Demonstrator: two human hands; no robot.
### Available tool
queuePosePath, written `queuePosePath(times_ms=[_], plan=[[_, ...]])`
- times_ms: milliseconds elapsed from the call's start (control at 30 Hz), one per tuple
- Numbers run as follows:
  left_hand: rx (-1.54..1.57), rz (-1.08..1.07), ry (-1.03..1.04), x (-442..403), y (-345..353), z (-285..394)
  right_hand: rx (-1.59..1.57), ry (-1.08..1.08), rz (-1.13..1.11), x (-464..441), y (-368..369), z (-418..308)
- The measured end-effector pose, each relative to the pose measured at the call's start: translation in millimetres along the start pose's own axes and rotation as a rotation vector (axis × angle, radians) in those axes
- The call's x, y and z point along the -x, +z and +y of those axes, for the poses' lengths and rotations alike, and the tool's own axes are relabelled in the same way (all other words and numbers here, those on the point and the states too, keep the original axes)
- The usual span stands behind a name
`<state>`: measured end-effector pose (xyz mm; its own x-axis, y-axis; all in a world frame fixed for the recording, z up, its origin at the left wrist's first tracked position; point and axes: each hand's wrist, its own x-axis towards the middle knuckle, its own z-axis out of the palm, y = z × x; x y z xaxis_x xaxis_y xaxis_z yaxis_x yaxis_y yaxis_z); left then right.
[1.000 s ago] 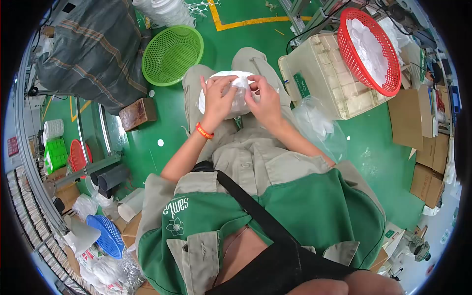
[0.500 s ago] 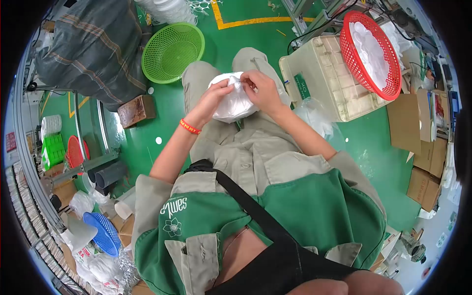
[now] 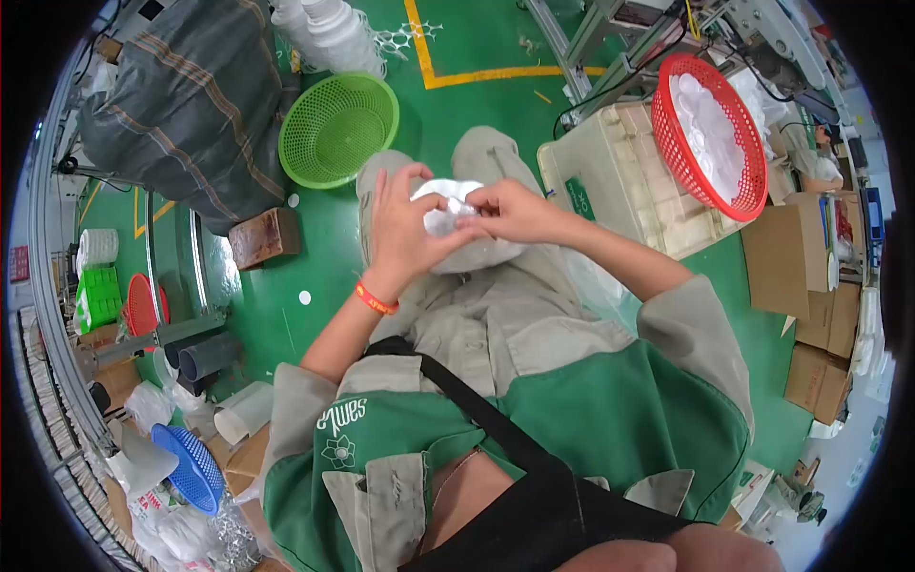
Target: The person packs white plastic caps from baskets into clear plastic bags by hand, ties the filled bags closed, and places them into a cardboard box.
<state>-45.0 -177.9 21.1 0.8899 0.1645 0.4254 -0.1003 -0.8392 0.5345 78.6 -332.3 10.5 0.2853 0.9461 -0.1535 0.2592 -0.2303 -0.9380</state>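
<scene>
A white plastic bag with white contents rests on my lap between the thighs. My left hand, with an orange wristband, is curved around the bag's left side, its thumb reaching to the gathered top. My right hand pinches the bunched plastic at the top from the right. The fingertips of both hands nearly meet there. The bag's lower part bulges out below my hands.
A green basket stands ahead on the left, near a rusty brown block. At right, a red basket of white pieces sits on a cream crate. Cardboard boxes lie farther right.
My left hand has opened wider around the bag's left side. My right forearm has swung outward, and its hand now reaches in from the right. The view has tilted slightly.
</scene>
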Motion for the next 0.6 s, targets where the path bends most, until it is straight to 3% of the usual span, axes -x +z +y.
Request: queuePosePath(times_ms=[33, 67, 133, 167, 233, 267, 333, 367, 433, 467, 533, 600], plan=[[-0.007, 0.049, 0.017, -1.2, -2.3, 3.7, -0.050, 0.002, -0.029, 3.6, -1.3, -2.8], [-0.007, 0.050, -0.002, -3.5, -11.0, 6.8, 0.089, -0.098, -0.048, 7.6, -6.4, -6.5], [-0.236, 0.124, -0.116, -12.7, -48.8, -0.6, 0.293, -0.066, -0.035, 23.3, -22.3, -24.0], [-0.202, 0.064, -0.090, -15.6, -58.4, 0.5, 0.156, 0.027, -0.018, 27.8, -25.9, -33.0], [0.336, -0.034, 0.016, -20.8, -39.2, 34.9, -0.228, 0.127, -0.065, 26.8, -19.7, -41.4], [0.506, -0.089, 0.075, -23.0, -26.0, 53.6, -0.233, 0.151, -0.119, 25.1, -15.9, -47.0], [0.406, -0.038, 0.129, -20.1, -6.4, 56.4, -0.110, -0.210, -0.019, 19.9, -8.8, -57.3], [0.338, 0.115, 0.183, -24.7, -5.2, 57.2, 0.264, -0.258, 0.013, 24.7, -19.4, -71.7], [0.294, -0.077, 0.083, -12.2, -28.2, 68.1, 0.558, -0.313, -0.110, 35.4, -32.6, -111.9], [0.360, -0.029, 0.045, -5.1, -32.2, 74.1, 0.674, -0.389, -0.112, 39.3, -36.9, -124.3], [0.297, 0.002, 0.181, 2.1, -40.9, 67.0, 0.367, -0.187, -0.124, 47.9, -39.9, -152.0], [0.207, -0.046, 0.199, 5.8, -70.5, 78.1, 0.289, -0.076, -0.214, 53.5, -45.2, -167.8]])
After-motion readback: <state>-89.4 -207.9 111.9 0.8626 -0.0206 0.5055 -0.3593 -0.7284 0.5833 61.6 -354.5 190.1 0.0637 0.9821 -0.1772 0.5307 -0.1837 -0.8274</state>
